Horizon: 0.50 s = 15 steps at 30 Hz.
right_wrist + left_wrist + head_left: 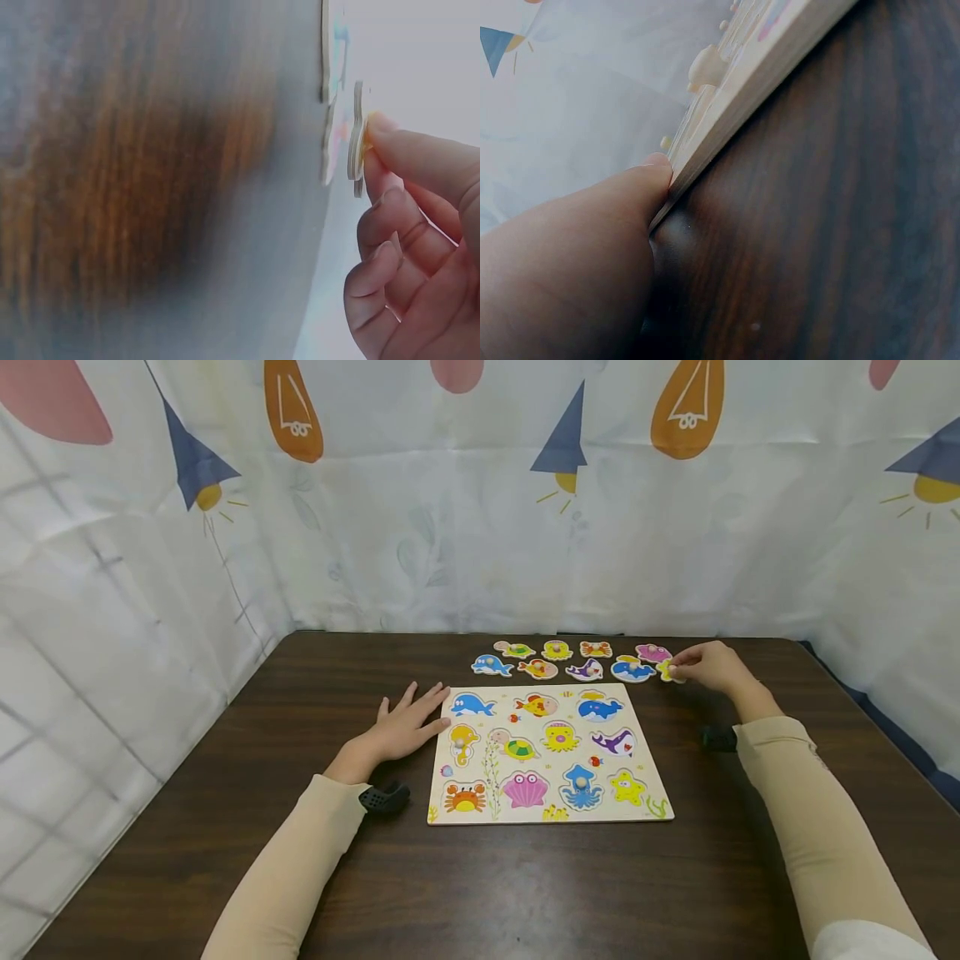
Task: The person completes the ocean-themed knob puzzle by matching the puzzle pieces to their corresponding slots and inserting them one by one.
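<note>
At the far right of the table, my right hand pinches a yellow starfish puzzle piece between thumb and fingers. In the right wrist view the piece is seen edge-on, with the other fingers curled below the thumb. My left hand lies with spread fingers at the left edge of a wooden sea-animal puzzle board; its thumb touches that edge in the left wrist view. A seahorse piece and a blue squid piece, both with knobs, sit in the board.
Several loose pieces lie in two rows behind the board, among them a blue dolphin, a crab, a whale and a pink shell. A patterned curtain hangs behind the brown table.
</note>
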Tool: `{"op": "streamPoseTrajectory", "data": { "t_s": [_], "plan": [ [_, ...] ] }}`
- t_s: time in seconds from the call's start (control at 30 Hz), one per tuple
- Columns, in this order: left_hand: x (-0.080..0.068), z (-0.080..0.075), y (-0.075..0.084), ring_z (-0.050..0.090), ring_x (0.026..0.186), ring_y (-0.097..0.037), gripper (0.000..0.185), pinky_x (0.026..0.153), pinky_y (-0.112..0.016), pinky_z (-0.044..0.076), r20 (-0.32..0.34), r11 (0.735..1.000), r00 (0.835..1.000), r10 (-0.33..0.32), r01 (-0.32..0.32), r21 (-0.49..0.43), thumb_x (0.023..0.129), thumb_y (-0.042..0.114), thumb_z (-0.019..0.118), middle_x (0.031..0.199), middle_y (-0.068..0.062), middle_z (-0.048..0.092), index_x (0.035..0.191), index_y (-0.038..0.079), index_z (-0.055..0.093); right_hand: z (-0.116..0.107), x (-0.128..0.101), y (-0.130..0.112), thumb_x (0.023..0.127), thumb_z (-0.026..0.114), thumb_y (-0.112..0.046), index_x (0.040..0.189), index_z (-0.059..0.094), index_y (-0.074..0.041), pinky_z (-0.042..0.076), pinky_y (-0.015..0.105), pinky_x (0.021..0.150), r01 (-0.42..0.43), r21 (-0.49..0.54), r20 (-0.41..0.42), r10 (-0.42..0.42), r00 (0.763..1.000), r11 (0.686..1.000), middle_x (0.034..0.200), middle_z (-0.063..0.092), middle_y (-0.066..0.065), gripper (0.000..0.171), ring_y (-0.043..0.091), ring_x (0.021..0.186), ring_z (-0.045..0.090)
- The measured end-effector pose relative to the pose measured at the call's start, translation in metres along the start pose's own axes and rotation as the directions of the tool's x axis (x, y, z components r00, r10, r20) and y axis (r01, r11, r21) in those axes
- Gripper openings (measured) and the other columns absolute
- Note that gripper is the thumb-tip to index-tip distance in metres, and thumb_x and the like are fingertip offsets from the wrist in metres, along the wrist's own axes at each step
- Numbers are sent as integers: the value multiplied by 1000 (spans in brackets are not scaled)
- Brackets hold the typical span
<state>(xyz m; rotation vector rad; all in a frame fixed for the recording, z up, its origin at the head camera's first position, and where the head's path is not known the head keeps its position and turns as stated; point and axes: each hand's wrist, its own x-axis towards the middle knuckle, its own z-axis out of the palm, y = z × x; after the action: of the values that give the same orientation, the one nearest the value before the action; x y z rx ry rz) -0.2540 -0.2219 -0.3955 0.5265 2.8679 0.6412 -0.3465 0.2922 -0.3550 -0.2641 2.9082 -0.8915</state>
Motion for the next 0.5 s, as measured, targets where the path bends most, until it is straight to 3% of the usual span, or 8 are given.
{"op": "streamPoseTrajectory", "data": {
  "t_s": [0.27,0.5],
  "plan": [
    [1,0,-1,-6,156,-39,70,112,-73,-11,4,1000,1000,6,-6,-2,109,51,43,172,-5,11,167,20,19,-2,-8,-16,101,68,-23,120,67,11,50,40,73,25,-22,-4,-25,1000,999,101,69,21,39,32,85,58],
    [-1,1,-2,-6,156,-39,70,112,-73,-12,-3,1000,1000,8,-8,-8,109,49,45,172,-6,11,167,20,19,-1,-19,-33,101,69,-26,119,69,7,51,44,77,93,-17,15,-93,996,995,103,70,20,37,32,89,59]
  ]
}}
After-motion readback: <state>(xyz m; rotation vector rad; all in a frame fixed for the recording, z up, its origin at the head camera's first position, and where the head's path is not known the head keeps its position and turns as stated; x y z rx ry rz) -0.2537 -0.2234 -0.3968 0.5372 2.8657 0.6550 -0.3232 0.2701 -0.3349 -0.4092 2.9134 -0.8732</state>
